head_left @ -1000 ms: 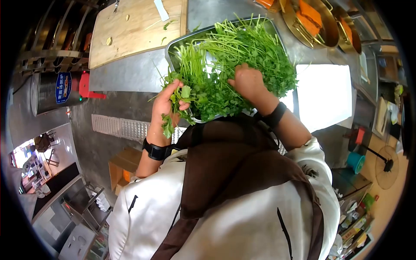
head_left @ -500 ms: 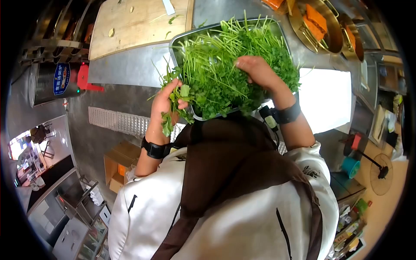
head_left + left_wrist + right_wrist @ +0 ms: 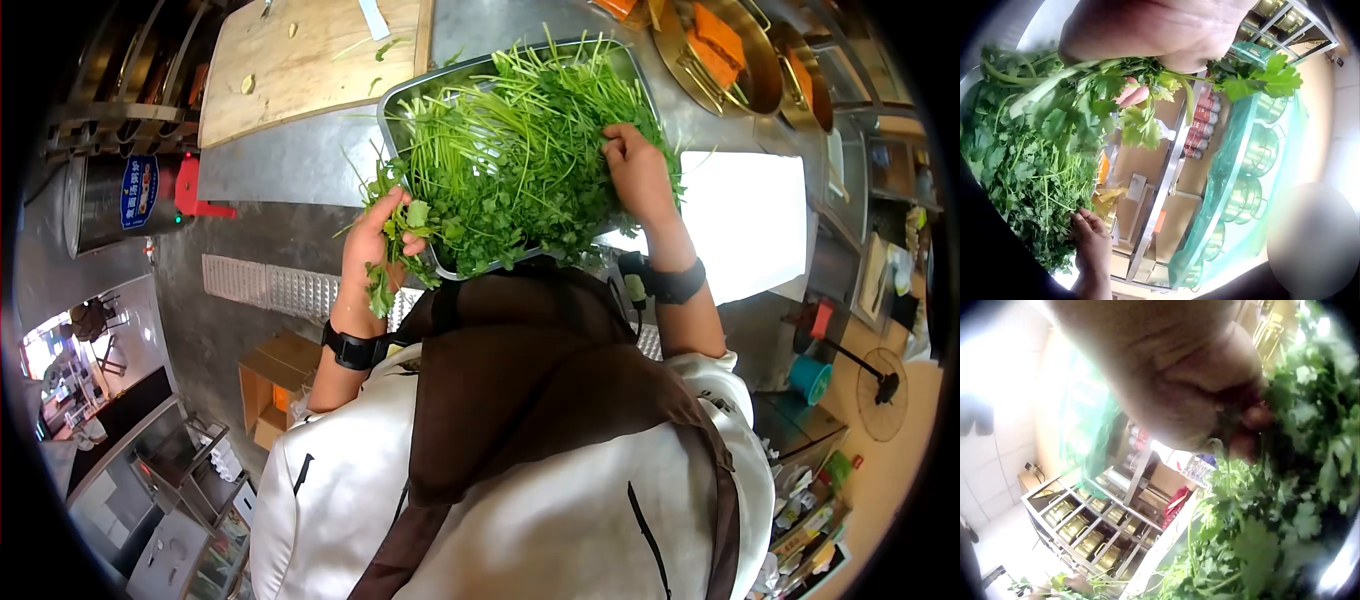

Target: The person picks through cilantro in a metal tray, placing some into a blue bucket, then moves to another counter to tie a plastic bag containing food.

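Note:
A deep metal tray [image 3: 392, 122] is heaped with cilantro [image 3: 530, 150], pale stems toward the back and left, leaves toward the front and right. My left hand [image 3: 372, 240] grips a few loose cilantro sprigs [image 3: 1097, 100] at the tray's left edge, leaves sticking out on both sides of the fingers. On the right side of the heap is my right hand [image 3: 640, 180], its fingers curled down into the greens. The left wrist view has its fingertips [image 3: 1080, 219] pinching at a thin stem. Leaves partly hide those fingers in the right wrist view.
A wooden cutting board [image 3: 310, 70] with scraps lies behind and left of the tray. Brass pots [image 3: 760, 75] holding orange blocks stand at the back right. White sheets [image 3: 750, 225] lie right of the tray. A cardboard box [image 3: 275, 385] sits on the floor at left.
My right hand has moved from the middle of the cilantro to the right side, lifting with spread fingers before curling in again. My left hand keeps its sprigs in place.

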### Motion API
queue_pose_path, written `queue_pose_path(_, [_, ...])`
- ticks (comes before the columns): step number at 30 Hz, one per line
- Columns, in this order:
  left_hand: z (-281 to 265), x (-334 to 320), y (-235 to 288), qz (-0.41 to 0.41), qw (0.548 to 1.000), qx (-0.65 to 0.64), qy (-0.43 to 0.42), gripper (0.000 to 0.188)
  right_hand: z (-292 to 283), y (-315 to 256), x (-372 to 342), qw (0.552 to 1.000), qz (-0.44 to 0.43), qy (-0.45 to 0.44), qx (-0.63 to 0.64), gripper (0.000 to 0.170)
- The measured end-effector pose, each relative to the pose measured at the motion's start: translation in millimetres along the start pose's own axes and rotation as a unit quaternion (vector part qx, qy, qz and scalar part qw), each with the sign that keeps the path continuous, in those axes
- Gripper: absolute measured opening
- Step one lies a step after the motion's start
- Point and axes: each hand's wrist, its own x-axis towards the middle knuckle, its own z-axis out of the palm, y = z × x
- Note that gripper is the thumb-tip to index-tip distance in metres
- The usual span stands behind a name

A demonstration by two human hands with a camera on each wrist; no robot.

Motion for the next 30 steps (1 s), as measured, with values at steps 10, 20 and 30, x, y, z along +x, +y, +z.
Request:
queue_pose_path(10, [9.6, 2.4, -3.4, -0.019, 1.000, 0.022, -0.010, 0.016, 18.5, -38.8, -0.7, 0.938, -0.345, -0.016, -0.032, 0.018])
queue_pose_path(20, [4.2, -0.7, -3.5, -0.022, 0.999, 0.035, -0.018, 0.018, -8.7, -30.2, 0.8, 0.910, 0.074, -0.157, 0.377, 0.008])
queue_pose_path(30, [18.2, 5.4, -9.5, -0.060, 0.996, 0.052, -0.050, 0.023, -30.8, 2.9, -0.9, 0.726, 0.069, -0.199, 0.655, 0.013])
